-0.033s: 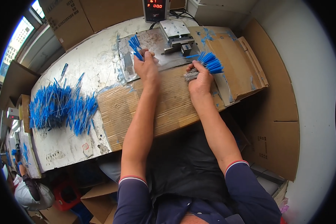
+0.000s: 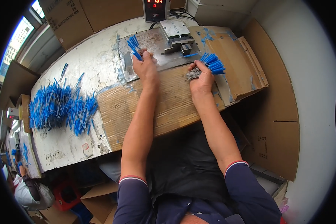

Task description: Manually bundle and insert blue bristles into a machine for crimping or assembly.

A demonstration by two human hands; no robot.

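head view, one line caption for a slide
Left hand and right hand each grip blue-tipped wire bundles before a small bench press.

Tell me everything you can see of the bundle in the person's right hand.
The bundle is a thick sheaf of thin pieces with bright blue ends fanned up and right and grey, metal-looking ends poking out left. The right hand grips its middle in a closed fist. It lies tilted just above the brown cardboard sheet, beside the small metal machine.

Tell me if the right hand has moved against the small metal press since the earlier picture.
No. The right hand sits at the same spot just below the metal press, gripping the bundle of blue-tipped wires.
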